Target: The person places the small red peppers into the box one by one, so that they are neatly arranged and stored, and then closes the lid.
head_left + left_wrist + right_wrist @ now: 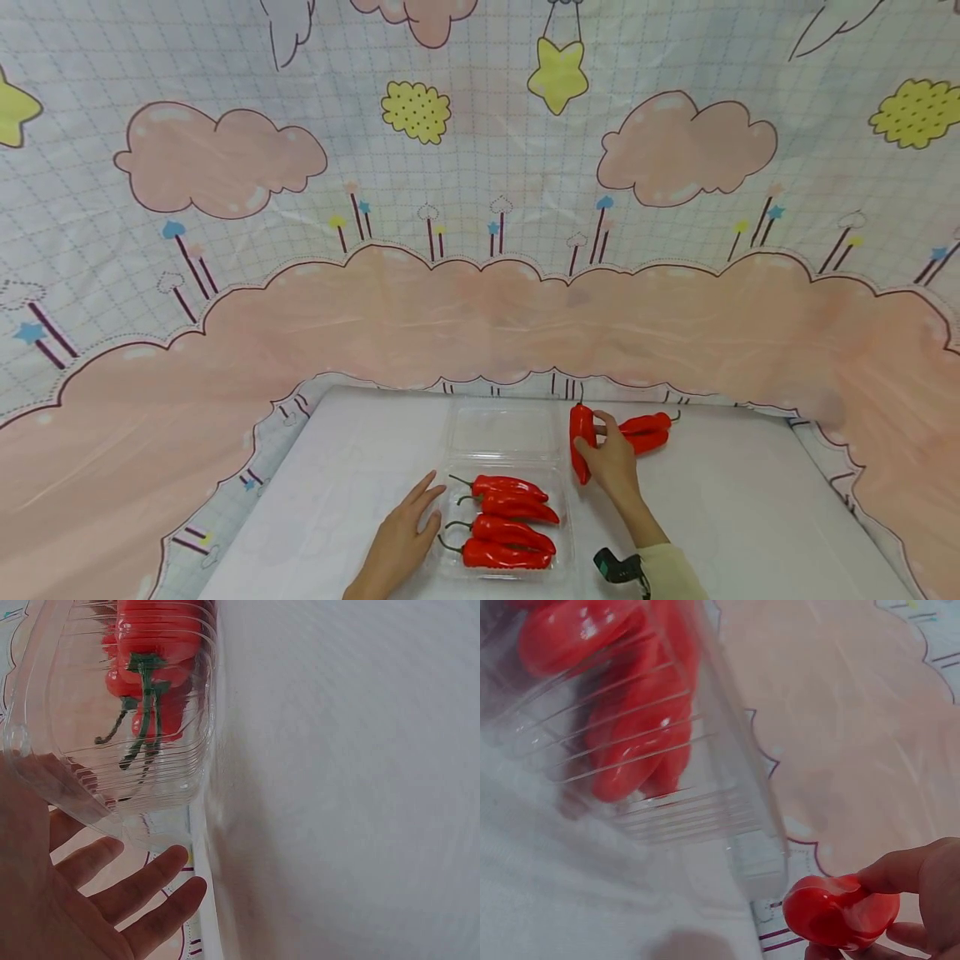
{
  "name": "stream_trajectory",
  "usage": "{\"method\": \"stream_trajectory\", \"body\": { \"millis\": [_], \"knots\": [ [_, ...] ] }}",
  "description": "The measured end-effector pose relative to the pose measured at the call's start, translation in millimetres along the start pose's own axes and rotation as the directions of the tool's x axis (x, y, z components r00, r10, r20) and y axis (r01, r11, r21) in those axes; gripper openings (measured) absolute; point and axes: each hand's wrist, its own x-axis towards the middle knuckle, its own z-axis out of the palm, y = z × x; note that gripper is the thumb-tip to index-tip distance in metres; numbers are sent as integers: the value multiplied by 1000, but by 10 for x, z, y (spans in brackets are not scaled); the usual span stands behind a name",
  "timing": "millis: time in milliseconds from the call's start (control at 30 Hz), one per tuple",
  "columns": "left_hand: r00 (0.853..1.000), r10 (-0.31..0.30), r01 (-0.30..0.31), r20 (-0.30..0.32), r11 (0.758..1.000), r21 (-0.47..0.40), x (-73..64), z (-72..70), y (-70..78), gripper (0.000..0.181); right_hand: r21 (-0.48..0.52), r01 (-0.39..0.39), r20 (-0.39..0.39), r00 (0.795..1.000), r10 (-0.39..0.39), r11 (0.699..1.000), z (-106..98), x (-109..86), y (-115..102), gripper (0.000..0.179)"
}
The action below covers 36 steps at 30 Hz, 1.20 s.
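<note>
In the head view, a clear plastic box (pixel 567 533) stands on the white tabletop, its lid (pixel 502 429) folded back behind it. Several red peppers (pixel 510 527) with green stems lie crosswise in the box. My right hand (pixel 613 458) pinches another red pepper (pixel 581 433) between thumb and fingers, stem pointing away, just right of the lid. The right wrist view shows that pepper's rounded end (pixel 832 911). My left hand (pixel 401 537) lies at the box's left side with its fingers loosely spread, holding nothing; the left wrist view shows its fingertips near the box wall (pixel 169 795).
Two more red peppers (pixel 648 433) lie on the white tabletop (pixel 750 500), right behind my right hand. A cloth backdrop (pixel 480 325) with clouds and stars rises behind the table's far edge. A small black device (pixel 618 567) sits by my right sleeve (pixel 667 573).
</note>
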Motion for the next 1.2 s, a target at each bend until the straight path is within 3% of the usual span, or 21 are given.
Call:
{"method": "stream_trajectory", "body": {
  "millis": [533,1200],
  "knots": [
    [1000,14,-14,-11,1000,2,0,12,-32,39,64,60,-12,998,-59,996,-169,-150,-162,62],
    [1000,23,-23,-5,1000,-1,-13,-3,-23,39,60,122,-18,992,-121,991,-256,-347,-226,57]
  ]
}}
